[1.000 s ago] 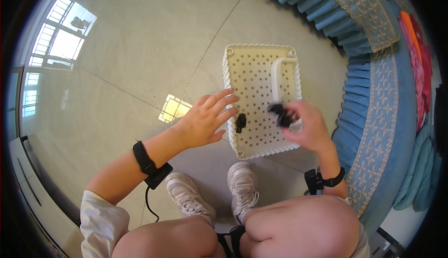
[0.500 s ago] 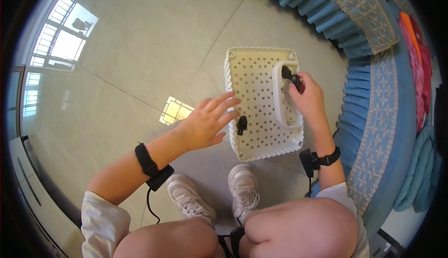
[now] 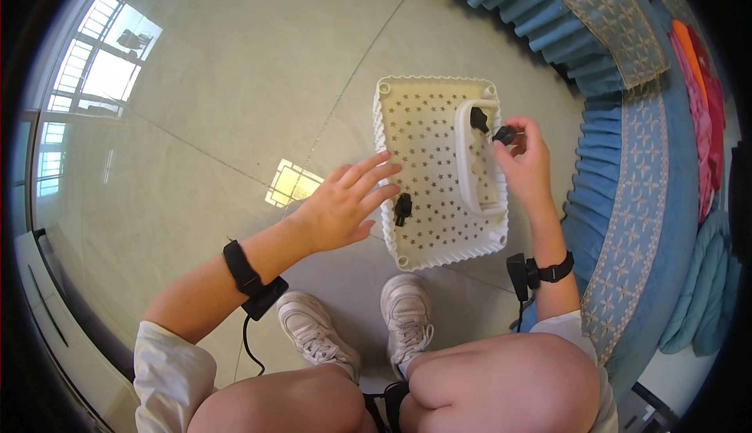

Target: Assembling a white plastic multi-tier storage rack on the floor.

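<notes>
A white plastic basket tray point(image 3: 439, 239) with star-shaped holes and a scalloped edge lies on the floor in front of my feet. My left hand point(image 3: 345, 198) has its fingers spread, their tips at the tray's left rim. My right hand point(image 3: 523, 163) pinches a small black caster point(image 3: 504, 135) between thumb and fingers, at the tray's right edge. A second black caster point(image 3: 479, 119) lies inside the tray at the upper right. Another black caster point(image 3: 403, 209) is near the tray's left rim. A white curved frame piece point(image 3: 465, 171) lies along the right side inside the tray.
Glossy pale tiled floor point(image 3: 258, 65) surrounds the tray. A sofa with a pleated blue skirt point(image 3: 599, 175) curves along the right, with pink and orange cloths point(image 3: 701, 104) on it. My white shoes point(image 3: 407, 315) are close below the tray. A white cabinet point(image 3: 59, 315) stands far left.
My right hand has moved slightly to the right with its caster, away from the curved frame piece. My left hand stays at the rim.
</notes>
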`<state>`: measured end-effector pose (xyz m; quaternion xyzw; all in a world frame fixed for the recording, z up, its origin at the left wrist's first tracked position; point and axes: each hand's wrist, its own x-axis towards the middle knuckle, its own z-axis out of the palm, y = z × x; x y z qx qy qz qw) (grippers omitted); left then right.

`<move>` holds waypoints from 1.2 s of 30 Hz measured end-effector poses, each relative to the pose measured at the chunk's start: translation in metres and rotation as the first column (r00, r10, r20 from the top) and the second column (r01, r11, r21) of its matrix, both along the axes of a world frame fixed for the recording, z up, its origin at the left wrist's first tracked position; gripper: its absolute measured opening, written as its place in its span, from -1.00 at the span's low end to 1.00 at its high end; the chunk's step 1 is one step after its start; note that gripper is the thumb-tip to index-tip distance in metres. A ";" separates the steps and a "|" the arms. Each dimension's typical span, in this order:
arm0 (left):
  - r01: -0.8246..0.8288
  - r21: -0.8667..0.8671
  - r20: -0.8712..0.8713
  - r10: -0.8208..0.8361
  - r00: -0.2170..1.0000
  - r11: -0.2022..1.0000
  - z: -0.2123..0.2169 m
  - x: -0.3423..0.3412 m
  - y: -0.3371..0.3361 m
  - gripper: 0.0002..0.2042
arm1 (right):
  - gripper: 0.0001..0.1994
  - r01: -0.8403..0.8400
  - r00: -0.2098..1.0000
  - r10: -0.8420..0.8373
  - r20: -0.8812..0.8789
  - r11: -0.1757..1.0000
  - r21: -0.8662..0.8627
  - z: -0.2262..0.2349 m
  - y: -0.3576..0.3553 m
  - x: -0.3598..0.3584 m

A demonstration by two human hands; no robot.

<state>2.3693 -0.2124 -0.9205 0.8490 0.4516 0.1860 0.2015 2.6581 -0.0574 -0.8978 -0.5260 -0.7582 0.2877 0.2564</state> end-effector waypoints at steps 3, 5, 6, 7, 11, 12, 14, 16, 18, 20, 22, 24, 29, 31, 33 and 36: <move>-0.005 0.006 -0.008 0.005 1.000 1.000 0.000 0.000 0.000 -0.36 | -0.62 0.042 0.986 -0.046 -0.160 0.999 -0.029 -0.005 0.001 0.003; -0.006 0.002 -0.009 0.007 1.000 1.000 0.000 -0.002 -0.002 -0.37 | -0.60 -0.051 0.999 0.053 -0.014 0.993 0.109 -0.006 0.000 0.005; -0.012 0.002 -0.011 0.012 1.000 1.000 0.001 -0.003 -0.002 -0.37 | -0.60 -0.056 0.998 0.058 -0.015 0.992 0.109 -0.005 -0.003 0.003; -0.011 0.009 -0.016 0.011 1.000 1.000 0.002 -0.003 -0.003 -0.37 | -0.60 -0.037 0.999 0.036 0.013 0.996 0.087 -0.005 -0.007 0.001; -0.007 0.038 -0.015 0.008 1.000 0.999 -0.001 -0.003 -0.001 -0.38 | -0.65 -0.069 0.995 0.057 0.083 0.985 0.155 -0.015 -0.009 0.008; -0.008 0.038 -0.017 0.009 1.000 0.999 0.000 -0.004 -0.001 -0.38 | -0.65 -0.070 0.995 0.058 0.081 0.985 0.155 -0.019 -0.009 0.007; -0.007 0.026 -0.027 0.008 1.000 1.000 0.000 -0.004 -0.002 -0.39 | -0.70 -0.050 0.994 0.062 -0.088 0.991 0.127 -0.025 -0.010 0.004; -0.005 0.025 -0.024 0.006 1.000 1.000 -0.002 -0.003 -0.001 -0.39 | -0.71 -0.080 0.997 0.082 -0.004 0.977 0.197 -0.024 -0.012 0.005; -0.003 0.026 -0.022 0.004 1.000 1.000 -0.002 -0.002 -0.001 -0.39 | -0.72 -0.115 0.992 0.097 0.081 0.958 0.264 -0.024 -0.013 0.007; -0.009 0.025 -0.013 0.009 1.000 1.000 -0.002 -0.002 -0.001 -0.39 | -0.73 -0.190 0.971 0.124 0.204 0.920 0.343 -0.027 -0.012 0.010; -0.007 0.031 -0.022 0.008 1.000 0.999 0.000 -0.003 -0.001 -0.38 | -0.73 -0.227 0.950 0.121 0.289 0.902 0.368 -0.025 -0.014 0.008; -0.006 0.034 -0.029 0.007 1.000 0.999 -0.002 -0.003 -0.002 -0.38 | -0.73 -0.266 0.921 0.115 0.373 0.884 0.385 -0.023 -0.017 0.006; -0.017 0.057 -0.021 0.018 1.000 0.998 -0.003 -0.003 -0.003 -0.37 | -0.72 -0.372 0.859 0.158 0.488 0.846 0.382 -0.020 -0.018 0.006; -0.017 0.055 -0.015 0.018 1.000 0.998 -0.004 -0.003 -0.003 -0.37 | -0.73 -0.378 0.863 0.158 0.481 0.832 0.406 -0.023 -0.016 0.006; -0.016 0.053 -0.012 0.017 1.000 0.998 -0.003 -0.003 -0.003 -0.37 | -0.74 -0.382 0.868 0.157 0.471 0.818 0.430 -0.024 -0.013 0.004; -0.016 0.050 -0.016 0.017 1.000 0.999 -0.004 -0.002 -0.003 -0.37 | -0.76 -0.359 0.882 0.140 0.451 0.818 0.449 -0.024 -0.009 0.000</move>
